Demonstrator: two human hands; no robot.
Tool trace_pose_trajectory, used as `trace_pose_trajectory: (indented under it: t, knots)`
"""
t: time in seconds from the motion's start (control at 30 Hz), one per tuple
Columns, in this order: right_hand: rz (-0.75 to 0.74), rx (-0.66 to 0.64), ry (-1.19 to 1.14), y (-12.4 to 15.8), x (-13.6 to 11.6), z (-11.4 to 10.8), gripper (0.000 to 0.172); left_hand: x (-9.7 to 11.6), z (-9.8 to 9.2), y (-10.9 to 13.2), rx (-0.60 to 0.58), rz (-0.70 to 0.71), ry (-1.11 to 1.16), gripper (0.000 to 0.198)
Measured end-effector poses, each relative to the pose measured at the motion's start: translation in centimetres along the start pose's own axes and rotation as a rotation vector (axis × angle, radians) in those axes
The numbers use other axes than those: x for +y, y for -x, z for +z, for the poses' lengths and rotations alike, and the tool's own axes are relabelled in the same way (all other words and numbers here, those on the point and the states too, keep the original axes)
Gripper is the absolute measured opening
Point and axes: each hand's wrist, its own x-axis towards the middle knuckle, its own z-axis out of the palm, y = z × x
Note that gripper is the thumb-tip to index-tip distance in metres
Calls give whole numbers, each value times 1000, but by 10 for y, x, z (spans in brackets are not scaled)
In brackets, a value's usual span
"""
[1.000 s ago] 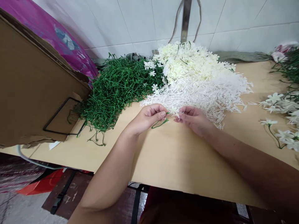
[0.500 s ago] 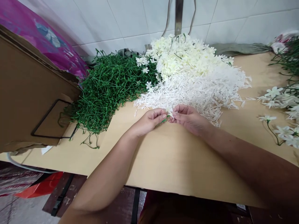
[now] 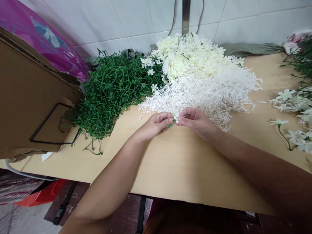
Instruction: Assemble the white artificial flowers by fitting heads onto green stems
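Over the front edge of the heap of thin white plastic pieces (image 3: 195,92), both hands meet around one small white artificial flower (image 3: 175,117). My left hand (image 3: 157,125) is closed in a pinch on its green stem (image 3: 168,126), part of which shows under the fingers. My right hand (image 3: 197,122) pinches the white petals from the other side; its fingertips hide some of the flower. Behind the white pieces rises a pile of cream-white flower heads (image 3: 192,58). To the left spreads a tangled mound of green plastic stems (image 3: 119,84).
A cardboard box (image 3: 31,91) with a black wire frame (image 3: 48,122) stands at the left. Flowers on stems (image 3: 298,138) lie along the right side of the table (image 3: 170,169). The tiled wall (image 3: 102,22) closes off the back, with a metal bar (image 3: 186,16) on it.
The white flower shows a little more between the fingertips, and the right fingers have shifted slightly on it. Both hands stay in nearly the same place; the view has tilted slightly.
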Motion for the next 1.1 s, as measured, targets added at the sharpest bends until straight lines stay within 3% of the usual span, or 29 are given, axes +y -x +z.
trace_pose_trajectory:
  t: [0.27, 0.63, 1.1]
  knots:
    - [-111, -9, 250, 2, -1, 0, 33, 4, 8, 0, 67, -20, 34, 42]
    - [-48, 87, 150, -2, 6, -1, 39, 0, 13, -3, 177, -16, 23, 33]
    - [-48, 6, 37, -1, 11, -3, 38, -1, 23, -6, 234, 14, 63, 26]
